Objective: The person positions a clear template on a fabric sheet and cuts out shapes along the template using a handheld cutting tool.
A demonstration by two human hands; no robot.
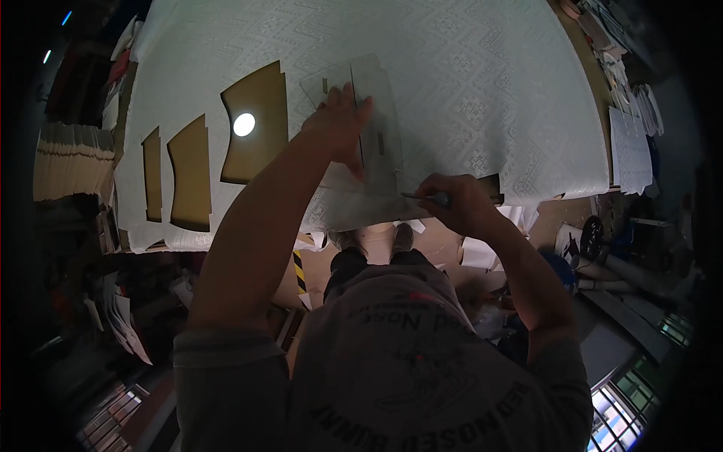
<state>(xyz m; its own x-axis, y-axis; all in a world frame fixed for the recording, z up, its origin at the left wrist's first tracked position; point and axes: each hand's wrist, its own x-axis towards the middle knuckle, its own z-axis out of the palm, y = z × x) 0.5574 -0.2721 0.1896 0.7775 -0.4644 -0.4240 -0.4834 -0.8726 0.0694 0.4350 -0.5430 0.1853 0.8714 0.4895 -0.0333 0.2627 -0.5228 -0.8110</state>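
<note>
My left hand (339, 124) lies with fingers spread on a clear template (384, 113), pressing it against a white patterned sheet (467, 60). The template has a dark line down its middle and small brownish marks. By the template's lower right corner, my right hand (461, 202) is closed around a slim grey tool (440, 199), whose thin tip points left. It looks like a craft knife, though its blade is too small to make out surely. Partly behind my right hand, a dark brown patch (491, 187) shows at the sheet's near edge.
Brown curved shapes (190, 173) show in the sheet on the left, one with a bright white round spot (244, 124). A pile of stacked sheets (74, 162) stands past the table's left edge. White papers (631, 147) hang at the right edge.
</note>
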